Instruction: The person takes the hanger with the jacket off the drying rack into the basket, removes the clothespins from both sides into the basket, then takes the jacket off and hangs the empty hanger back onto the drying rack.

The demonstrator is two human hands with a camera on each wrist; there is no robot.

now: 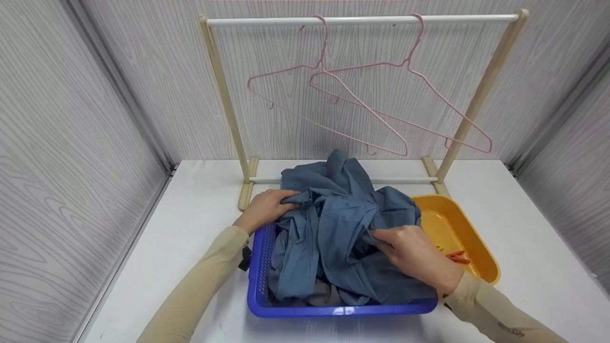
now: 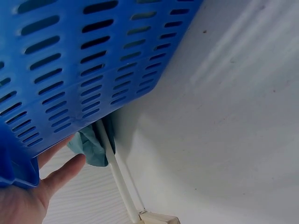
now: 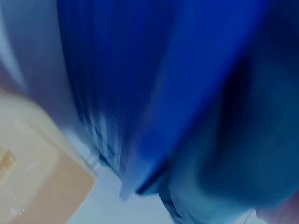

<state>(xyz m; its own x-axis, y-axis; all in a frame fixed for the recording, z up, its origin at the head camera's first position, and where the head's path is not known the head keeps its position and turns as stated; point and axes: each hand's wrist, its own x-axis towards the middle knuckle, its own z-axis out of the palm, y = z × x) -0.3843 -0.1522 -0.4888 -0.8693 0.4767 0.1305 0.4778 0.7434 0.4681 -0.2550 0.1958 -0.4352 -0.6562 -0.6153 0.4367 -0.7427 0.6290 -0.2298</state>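
A heap of blue-grey cloth garments (image 1: 340, 228) fills the blue plastic basket (image 1: 343, 311) and rises above its rim. My left hand (image 1: 264, 208) pinches a fold of the cloth over the basket's left back corner. In the left wrist view, this hand (image 2: 25, 203) shows its thumb past the slotted basket side (image 2: 72, 74), with some cloth (image 2: 91, 149) beyond. My right hand (image 1: 417, 252) grips another fold at the right of the heap, its fingertips partly hidden in the cloth. The right wrist view is blurred, filled by basket wall (image 3: 117, 60) and cloth (image 3: 261, 149).
A yellow-orange tray (image 1: 483, 247) stands right of the basket, holding a red clothespin (image 1: 458, 257). Behind, a rack with a white bar (image 1: 362, 20) and wooden posts (image 1: 223, 90) carries two pink hangers (image 1: 322, 57). Grey-patterned walls (image 1: 71, 157) enclose the white table (image 1: 200, 205).
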